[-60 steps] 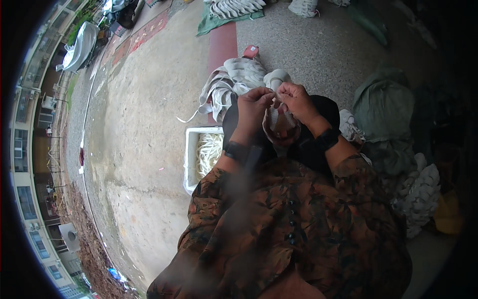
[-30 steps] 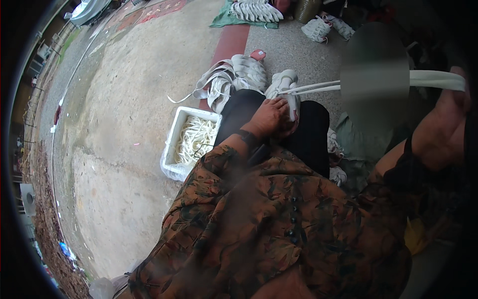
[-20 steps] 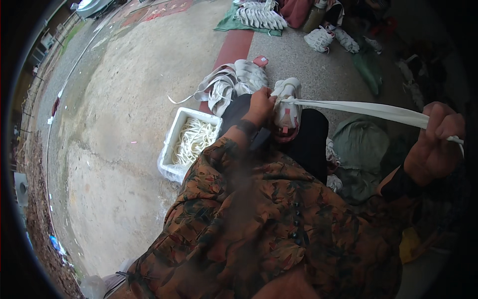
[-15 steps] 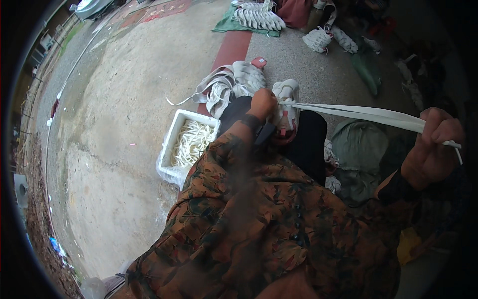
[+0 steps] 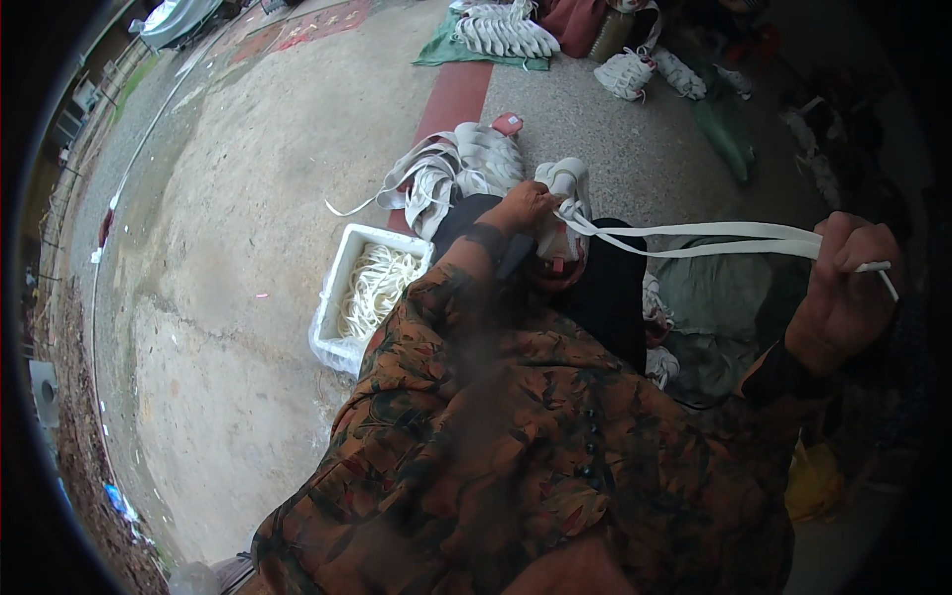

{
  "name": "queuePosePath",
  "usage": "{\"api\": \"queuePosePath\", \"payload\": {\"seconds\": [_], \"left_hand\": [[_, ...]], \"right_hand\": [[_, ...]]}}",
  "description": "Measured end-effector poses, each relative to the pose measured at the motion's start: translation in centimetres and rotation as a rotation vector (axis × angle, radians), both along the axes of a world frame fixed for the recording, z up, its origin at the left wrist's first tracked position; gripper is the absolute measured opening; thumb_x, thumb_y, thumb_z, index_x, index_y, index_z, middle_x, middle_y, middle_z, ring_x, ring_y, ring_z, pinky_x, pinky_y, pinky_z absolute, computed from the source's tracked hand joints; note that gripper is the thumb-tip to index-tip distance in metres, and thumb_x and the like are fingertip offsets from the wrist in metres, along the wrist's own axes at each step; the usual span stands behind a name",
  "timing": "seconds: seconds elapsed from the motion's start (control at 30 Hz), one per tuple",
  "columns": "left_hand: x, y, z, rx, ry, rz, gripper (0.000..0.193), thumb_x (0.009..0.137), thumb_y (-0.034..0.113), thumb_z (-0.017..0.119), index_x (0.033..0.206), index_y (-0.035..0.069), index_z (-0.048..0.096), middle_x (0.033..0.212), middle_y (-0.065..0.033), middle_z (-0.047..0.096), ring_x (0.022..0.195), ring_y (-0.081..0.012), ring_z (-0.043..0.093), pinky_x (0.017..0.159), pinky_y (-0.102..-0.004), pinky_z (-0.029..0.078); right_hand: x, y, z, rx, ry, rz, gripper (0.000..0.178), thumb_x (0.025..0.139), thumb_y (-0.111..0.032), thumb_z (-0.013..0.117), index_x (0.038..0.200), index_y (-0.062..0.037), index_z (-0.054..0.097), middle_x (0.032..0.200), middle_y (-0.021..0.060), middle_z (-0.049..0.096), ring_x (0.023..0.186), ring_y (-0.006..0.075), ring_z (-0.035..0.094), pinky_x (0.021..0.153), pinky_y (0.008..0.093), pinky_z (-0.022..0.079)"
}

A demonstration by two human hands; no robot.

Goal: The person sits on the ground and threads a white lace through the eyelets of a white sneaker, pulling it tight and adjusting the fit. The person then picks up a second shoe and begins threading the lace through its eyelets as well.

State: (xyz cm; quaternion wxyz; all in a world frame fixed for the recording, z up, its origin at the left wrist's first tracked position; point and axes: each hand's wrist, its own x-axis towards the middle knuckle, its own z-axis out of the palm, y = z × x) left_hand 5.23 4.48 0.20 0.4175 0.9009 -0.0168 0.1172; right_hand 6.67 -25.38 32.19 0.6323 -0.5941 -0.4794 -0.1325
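Observation:
My left hand [image 5: 521, 210] presses on a white woven piece [image 5: 561, 188] lying on my knee. From it two flat white straps [image 5: 714, 238] run tight to the right. My right hand [image 5: 843, 293] is closed on the straps' far ends, raised at the right side. A small white tip of strap sticks out past its fingers. My patterned brown sleeves fill the lower middle of the view.
A white plastic tray [image 5: 334, 302] of loose white strips stands on the concrete to my left. A bundle of white straps [image 5: 451, 169] lies beyond my knee. Finished white woven pieces [image 5: 501, 32] lie on a green cloth farther off. Grey-green fabric [image 5: 724, 297] lies at my right.
Both hands were together at the woven piece two seconds ago. My right hand then pulled the straps out to the right and holds them taut; the left hand stayed on the piece.

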Motion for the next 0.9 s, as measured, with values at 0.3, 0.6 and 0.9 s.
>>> {"api": "queuePosePath", "payload": {"seconds": [0.3,0.6,0.9], "left_hand": [[0.1,1.6,-0.1,-0.812,0.265,-0.044,0.020,0.082,0.024,0.067,0.076,0.008,0.057,0.073,0.0015,0.055,0.069,-0.0103,0.051,0.064,-0.0269,0.043],[-0.7,2.0,0.1,-0.823,0.216,0.042,0.021,0.079,0.018,0.068,0.091,0.003,0.062,0.082,-0.0011,0.061,0.076,-0.0100,0.057,0.071,-0.0240,0.045],[-1.4,2.5,2.5,-0.409,0.391,0.056,0.015,0.075,0.014,0.069,0.083,0.001,0.064,0.076,-0.0048,0.062,0.069,-0.0117,0.057,0.064,-0.0270,0.047]], "right_hand": [[0.6,-0.6,0.0,-0.083,0.102,0.189,0.031,0.079,-0.025,0.068,0.072,-0.0015,0.048,0.065,0.0021,0.040,0.056,0.0139,0.038,0.054,0.0269,0.031],[1.5,-1.1,-0.6,0.012,0.179,0.221,0.020,0.079,-0.008,0.059,0.079,0.0047,0.044,0.067,0.0051,0.039,0.061,0.0139,0.038,0.058,0.0234,0.045],[2.1,-1.7,0.1,-0.051,0.157,0.287,0.019,0.083,-0.007,0.058,0.083,0.0075,0.045,0.070,0.0048,0.039,0.069,0.0135,0.043,0.080,0.0283,0.049]]}}
